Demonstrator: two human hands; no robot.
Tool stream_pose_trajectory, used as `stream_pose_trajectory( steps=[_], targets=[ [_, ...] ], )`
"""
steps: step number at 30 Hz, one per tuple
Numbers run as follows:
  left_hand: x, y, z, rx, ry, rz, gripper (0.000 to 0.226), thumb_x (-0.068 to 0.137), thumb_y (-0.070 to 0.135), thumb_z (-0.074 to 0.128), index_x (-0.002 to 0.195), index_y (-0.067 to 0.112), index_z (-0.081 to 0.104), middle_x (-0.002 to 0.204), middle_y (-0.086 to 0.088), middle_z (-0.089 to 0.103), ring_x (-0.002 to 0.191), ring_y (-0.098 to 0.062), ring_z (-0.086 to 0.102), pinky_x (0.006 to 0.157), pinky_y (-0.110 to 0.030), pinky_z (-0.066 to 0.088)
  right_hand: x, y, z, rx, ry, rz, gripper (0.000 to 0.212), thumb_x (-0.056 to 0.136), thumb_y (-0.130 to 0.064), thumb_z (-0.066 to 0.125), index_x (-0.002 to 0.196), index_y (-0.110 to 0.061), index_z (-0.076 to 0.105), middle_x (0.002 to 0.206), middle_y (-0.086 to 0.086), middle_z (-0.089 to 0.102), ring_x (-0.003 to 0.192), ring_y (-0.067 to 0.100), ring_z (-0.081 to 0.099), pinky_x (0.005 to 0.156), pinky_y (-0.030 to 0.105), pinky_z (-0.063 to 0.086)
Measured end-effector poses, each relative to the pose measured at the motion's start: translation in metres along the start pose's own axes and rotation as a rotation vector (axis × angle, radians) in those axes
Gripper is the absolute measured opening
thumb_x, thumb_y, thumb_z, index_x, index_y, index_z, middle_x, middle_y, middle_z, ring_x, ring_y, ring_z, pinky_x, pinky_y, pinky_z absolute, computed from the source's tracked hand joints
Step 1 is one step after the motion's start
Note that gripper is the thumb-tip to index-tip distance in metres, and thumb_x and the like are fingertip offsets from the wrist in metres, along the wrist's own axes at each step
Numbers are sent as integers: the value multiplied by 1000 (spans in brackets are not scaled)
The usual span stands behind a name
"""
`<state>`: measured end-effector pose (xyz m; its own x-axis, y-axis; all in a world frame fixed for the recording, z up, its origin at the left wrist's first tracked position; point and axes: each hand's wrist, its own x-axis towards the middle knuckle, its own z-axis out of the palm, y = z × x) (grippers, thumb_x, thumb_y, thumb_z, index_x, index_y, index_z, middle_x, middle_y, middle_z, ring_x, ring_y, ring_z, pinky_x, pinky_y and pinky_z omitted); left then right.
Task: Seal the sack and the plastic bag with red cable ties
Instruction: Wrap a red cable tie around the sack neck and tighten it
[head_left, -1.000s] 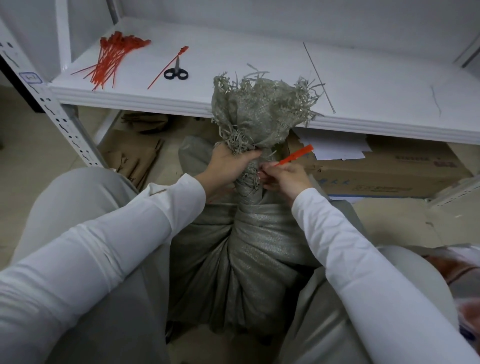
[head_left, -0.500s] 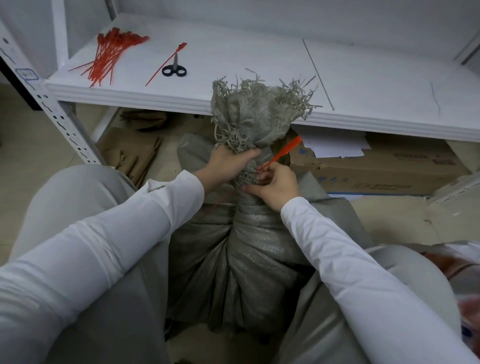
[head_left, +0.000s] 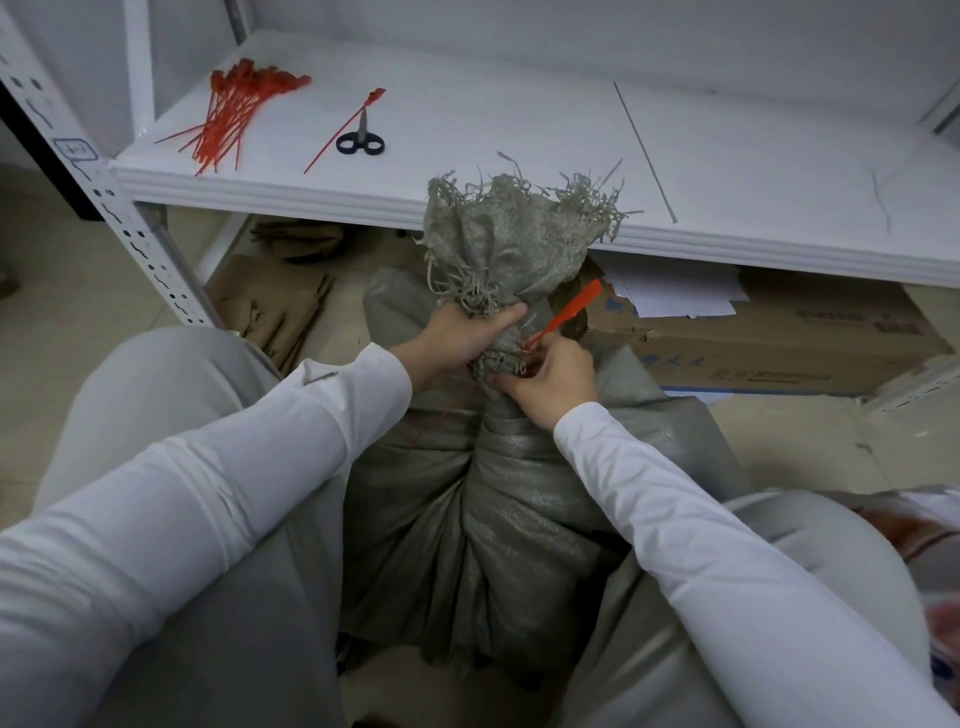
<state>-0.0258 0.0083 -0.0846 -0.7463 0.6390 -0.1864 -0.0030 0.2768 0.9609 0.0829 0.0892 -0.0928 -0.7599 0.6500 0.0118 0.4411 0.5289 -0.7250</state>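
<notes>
Because the sack (head_left: 498, 519) stands upright between the person's knees at the centre of the frame, its gathered neck comes up within reach of both hands, and the frayed mouth fans out above it against the shelf (head_left: 519, 119) edge. The left hand (head_left: 462, 338) wraps the neck just under that fringe, fingers and thumb curled round it. I judge this keeps the gather bunched while the tie (head_left: 571, 309) goes on. The right hand (head_left: 550, 376), just right of the neck and touching it, has its fingers curled in and pinches the red tie low down, while the flat tag end sticks out up and to the right. The fingers hide whether the tie is threaded. Spare ties (head_left: 228, 114) and scissors (head_left: 361, 143) lie on the shelf at upper left.
</notes>
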Motion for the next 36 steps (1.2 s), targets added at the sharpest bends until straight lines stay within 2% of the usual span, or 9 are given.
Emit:
stream_pose_trajectory(
  steps=[5, 9, 11, 16, 20, 23, 28, 32, 36],
  targets=[
    [-12, 12, -6, 138, -190, 6, 51, 87, 46, 63, 132, 24, 53, 132, 3, 58, 114, -10, 56, 104, -33, 45, 7, 7, -1, -28, 9, 57, 31, 65, -33, 84, 78, -21, 59, 87, 5, 72, 86, 24, 67, 73, 29, 50],
    [-28, 19, -10, 398, -397, -196, 47, 89, 63, 44, 119, 30, 55, 95, 3, 64, 80, -12, 66, 54, -13, 51, 10, 11, -2, 0, 16, 94, 31, 65, -31, 84, 84, -16, 66, 87, 6, 71, 87, 25, 67, 76, 32, 52],
    [-27, 20, -12, 396, -431, -214, 41, 93, 58, 41, 112, 25, 56, 84, 1, 63, 72, -14, 64, 43, -10, 46, 11, 12, -1, 9, 20, 108, 35, 65, -30, 84, 90, -12, 68, 91, 7, 72, 91, 26, 67, 80, 35, 53],
    [-20, 12, -24, 214, -373, -222, 23, 95, 11, 43, 88, 4, 64, 82, -16, 70, 73, -25, 68, 77, -31, 58, 14, 11, -5, 67, 26, 118, 52, 61, -33, 86, 106, -11, 71, 106, 8, 72, 102, 25, 66, 89, 31, 51],
    [-25, 0, -27, 236, -336, -58, 17, 87, -15, 48, 93, -4, 59, 79, -17, 69, 64, -13, 69, 66, -23, 59, 13, 12, -12, 149, 10, 138, 52, 62, -27, 88, 108, -10, 70, 109, 8, 71, 104, 22, 65, 91, 26, 47],
    [-34, -8, -25, 296, -286, 147, 17, 82, -15, 60, 88, 1, 60, 82, -12, 69, 66, -1, 68, 65, -13, 54, 12, 10, -21, 246, -23, 130, 53, 64, -23, 88, 111, -9, 67, 109, 2, 70, 104, 18, 64, 89, 22, 46],
    [-41, -20, -20, 625, -261, 533, 18, 78, 6, 75, 96, 7, 75, 91, 2, 74, 83, 0, 66, 78, -2, 44, 7, 10, -36, 348, -150, 112, 48, 72, -7, 82, 116, -6, 61, 99, -3, 59, 96, 11, 57, 58, -2, 36],
    [-33, -21, -27, 768, -321, 677, 22, 83, 5, 69, 102, 11, 75, 102, -3, 74, 96, -17, 69, 90, -29, 51, 8, 15, -36, 367, -164, 109, 48, 73, -7, 81, 117, -5, 61, 100, -2, 60, 94, 9, 55, 54, -5, 34],
    [-34, -23, -23, 1001, -376, 828, 16, 82, 14, 70, 96, 10, 76, 95, -5, 75, 86, -26, 71, 79, -37, 56, 10, 19, -34, 380, -180, 93, 58, 69, -8, 84, 121, -8, 59, 111, 0, 64, 104, 11, 57, 72, 3, 35]
  ],
)
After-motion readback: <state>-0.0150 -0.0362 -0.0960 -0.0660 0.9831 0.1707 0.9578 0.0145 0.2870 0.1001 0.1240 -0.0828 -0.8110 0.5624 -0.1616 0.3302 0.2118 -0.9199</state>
